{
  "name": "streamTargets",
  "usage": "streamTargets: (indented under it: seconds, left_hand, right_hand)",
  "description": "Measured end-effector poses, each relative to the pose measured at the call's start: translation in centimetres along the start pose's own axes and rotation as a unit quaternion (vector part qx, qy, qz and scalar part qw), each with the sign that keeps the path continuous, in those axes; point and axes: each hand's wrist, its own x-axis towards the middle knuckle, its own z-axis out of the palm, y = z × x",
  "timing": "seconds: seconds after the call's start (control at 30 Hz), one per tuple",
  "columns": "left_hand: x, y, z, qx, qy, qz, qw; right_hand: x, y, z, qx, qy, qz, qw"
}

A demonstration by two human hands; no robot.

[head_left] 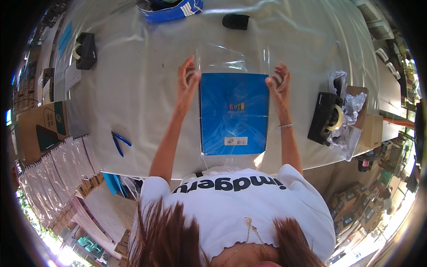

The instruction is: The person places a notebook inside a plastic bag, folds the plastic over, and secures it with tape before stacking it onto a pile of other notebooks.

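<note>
A blue spiral notebook (pixel 235 127) lies flat on the covered table in front of me, inside a clear plastic sleeve (pixel 231 66). The sleeve's loose end reaches past the notebook's far edge, and light glints off it. Beside the far left corner of the notebook is my left hand (pixel 187 82), thumb and fingers apart, holding nothing that I can see. My right hand (pixel 279 84) is at the far right corner, its thumb close to the notebook's edge and its fingers spread. Whether either thumb touches the sleeve is hard to tell.
Blue-handled pliers (pixel 120 143) lie to the left. Black tape dispensers stand at the far left (pixel 86 51) and at the right (pixel 326 118), the latter by a box of crumpled plastic (pixel 353 111). A blue box (pixel 171 11) and a black curved object (pixel 235 21) sit farther back.
</note>
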Motion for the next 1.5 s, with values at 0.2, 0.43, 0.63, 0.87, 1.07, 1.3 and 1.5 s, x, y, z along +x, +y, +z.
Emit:
streamTargets:
  seconds: [0.2, 0.43, 0.63, 0.87, 1.07, 1.3, 1.5]
  left_hand:
    - [-1.9, -0.4, 3.0, 0.032, 0.01, 0.023, 0.999]
    - [1.0, 0.1, 0.6, -0.035, -0.15, -0.086, 0.984]
    - [3.3, 0.9, 0.0, 0.1, -0.231, -0.116, 0.961]
    - [6.1, 1.2, 0.6, 0.124, -0.264, -0.2, 0.935]
    - [8.3, 0.0, 0.8, 0.227, -0.332, -0.202, 0.893]
    - [5.9, 2.0, 4.6, 0.35, -0.148, 0.036, 0.924]
    - [1.9, 3.3, 8.9, 0.43, -0.276, 0.122, 0.851]
  right_hand:
    - [-0.6, -1.9, 2.0, 0.025, -0.089, 0.036, 0.995]
    - [0.9, -1.4, 1.0, -0.029, -0.147, 0.1, 0.984]
    - [2.6, -1.9, 1.3, -0.046, -0.195, 0.112, 0.973]
    - [6.5, 0.2, 1.9, -0.028, -0.31, 0.187, 0.932]
    - [8.0, -0.3, 3.0, -0.125, -0.327, 0.192, 0.917]
    - [8.4, -0.2, 3.9, -0.23, -0.299, 0.157, 0.913]
    - [8.7, 1.0, 4.2, -0.238, -0.305, 0.093, 0.918]
